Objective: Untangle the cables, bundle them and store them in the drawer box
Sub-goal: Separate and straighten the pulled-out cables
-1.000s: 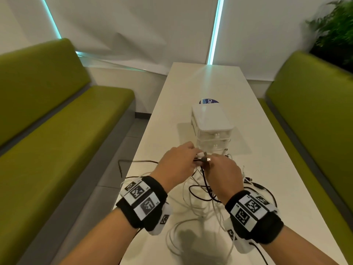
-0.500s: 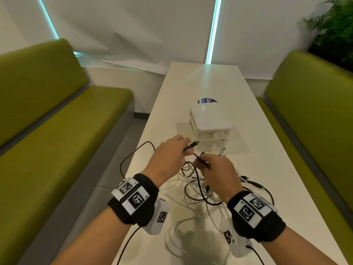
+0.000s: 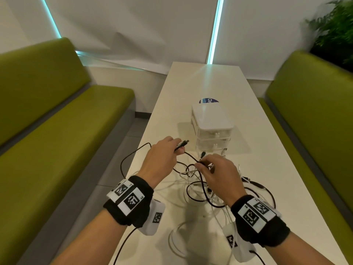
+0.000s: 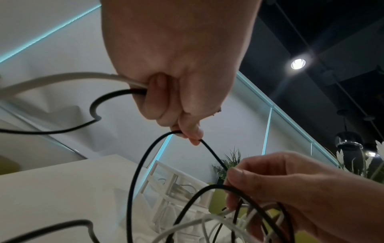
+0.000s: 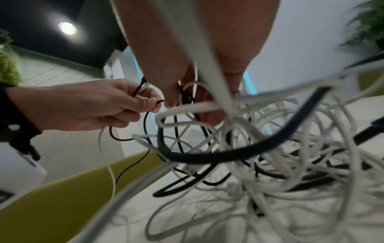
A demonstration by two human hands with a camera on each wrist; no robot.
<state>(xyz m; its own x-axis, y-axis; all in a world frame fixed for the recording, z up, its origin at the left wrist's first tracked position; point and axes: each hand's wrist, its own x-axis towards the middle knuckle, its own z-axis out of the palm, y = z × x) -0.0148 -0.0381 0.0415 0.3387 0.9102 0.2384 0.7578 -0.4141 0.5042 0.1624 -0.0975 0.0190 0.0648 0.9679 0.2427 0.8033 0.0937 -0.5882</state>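
Your left hand (image 3: pixel 162 159) grip pinches the black cable (image 3: pixel 188 154) plug end, right hand (image 3: pixel 217 171) pinching it at the tangle (image 3: pixel 206 190) underneath. Still untangling; next, I'd thread it free. Drawer box (image 3: pixel 212 125) sits just beyond.

Green benches (image 3: pixel 63 119) flank a white table (image 3: pixel 202 81).
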